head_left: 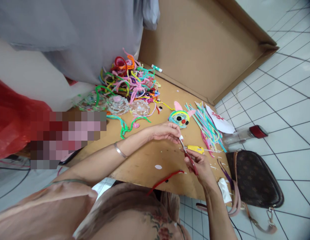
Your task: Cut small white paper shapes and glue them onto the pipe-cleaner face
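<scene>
So your left hand is right of centre in the frame, fingers pinched closed on a small white scrap at the fingertips. Your right hand, just below and to the right, is curled round the red-handled metal scissors, with the blades angled up and left right at the scrap. Can't really tell whether they're touching it.

Just above your hands on the brown table you've got a round animal face with pink fuzzy ears, black eyes and a red nose. The yellow glue gun lies just beside the scissors, partly behind your right hand, and a loose bunch of pastel pipe cleaners sits to the right of the face.

Upper middle is a big tangled heap of multicoloured pipe cleaners, with a green-and-white glue stick near its upper right edge and clear round coiled pieces along its lower side. Nearer to you, there's a white paper oval and a red fuzzy strip by the table's near edge.
</scene>
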Action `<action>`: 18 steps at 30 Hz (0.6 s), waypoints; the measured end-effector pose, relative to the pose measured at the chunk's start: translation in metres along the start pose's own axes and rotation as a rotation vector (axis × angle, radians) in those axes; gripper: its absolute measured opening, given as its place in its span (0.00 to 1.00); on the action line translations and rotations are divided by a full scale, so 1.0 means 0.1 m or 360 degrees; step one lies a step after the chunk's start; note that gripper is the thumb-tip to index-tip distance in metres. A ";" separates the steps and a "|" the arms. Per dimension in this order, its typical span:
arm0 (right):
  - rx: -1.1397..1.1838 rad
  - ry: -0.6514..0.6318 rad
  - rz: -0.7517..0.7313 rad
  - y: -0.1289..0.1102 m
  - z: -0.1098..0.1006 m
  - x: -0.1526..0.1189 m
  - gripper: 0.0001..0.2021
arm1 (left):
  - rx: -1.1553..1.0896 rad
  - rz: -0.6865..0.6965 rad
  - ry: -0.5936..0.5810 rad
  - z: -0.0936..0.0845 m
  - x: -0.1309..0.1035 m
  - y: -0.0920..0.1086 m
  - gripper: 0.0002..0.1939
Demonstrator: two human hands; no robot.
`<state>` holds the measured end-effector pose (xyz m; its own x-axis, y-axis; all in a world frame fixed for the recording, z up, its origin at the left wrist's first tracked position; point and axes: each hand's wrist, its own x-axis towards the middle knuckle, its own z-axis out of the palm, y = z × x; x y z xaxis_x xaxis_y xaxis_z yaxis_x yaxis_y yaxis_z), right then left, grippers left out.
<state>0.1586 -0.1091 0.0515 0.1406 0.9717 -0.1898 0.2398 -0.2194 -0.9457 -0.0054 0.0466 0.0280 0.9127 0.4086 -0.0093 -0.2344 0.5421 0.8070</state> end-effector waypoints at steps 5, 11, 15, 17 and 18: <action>-0.0054 -0.0034 0.0010 0.03 -0.01 0.01 0.23 | 0.0021 -0.0008 0.0047 0.02 -0.01 0.01 0.12; -0.1023 -0.0024 -0.0149 0.12 -0.01 0.01 0.20 | 0.0005 0.0117 0.0429 -0.04 0.04 0.03 0.09; -0.1645 -0.0054 -0.0210 0.13 0.07 0.03 0.24 | -0.0048 0.0237 0.0710 -0.08 0.06 0.04 0.09; -0.1818 -0.0060 -0.0203 0.11 0.12 0.05 0.22 | -0.0061 0.0346 0.0854 -0.09 0.08 0.03 0.09; -0.1883 -0.0068 -0.0205 0.10 0.15 0.06 0.20 | -0.0064 0.0405 0.0923 -0.09 0.09 0.03 0.09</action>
<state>0.1472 -0.1045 0.0371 0.0239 0.9897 -0.1409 0.9904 -0.0427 -0.1317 -0.0010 0.0585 0.0249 0.4996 0.8535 -0.1480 -0.4427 0.3983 0.8033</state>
